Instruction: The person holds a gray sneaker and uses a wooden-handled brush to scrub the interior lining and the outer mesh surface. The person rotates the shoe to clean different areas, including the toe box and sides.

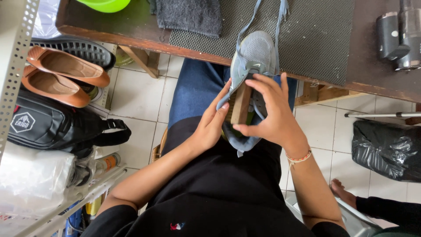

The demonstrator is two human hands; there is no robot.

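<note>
A grey-blue sneaker (pixel 255 57) rests with its toe on the edge of the wooden table (pixel 131 35) and its heel over my lap. Its pale blue laces trail up over a grey mesh mat (pixel 315 35). My left hand (pixel 211 123) holds the shoe's left side by the opening. My right hand (pixel 272 115) grips a wooden block (pixel 240 103) that sticks into the shoe's opening. The heel part is hidden under my hands.
A dark grey towel (pixel 189 15) and a green bowl (pixel 105 4) lie on the table's far side, a black device (pixel 399 37) at right. Left, a rack holds brown flat shoes (pixel 66 72) and a black bag (pixel 48 125). Another person's foot (pixel 344 193) is at lower right beside a black plastic bag (pixel 386 149).
</note>
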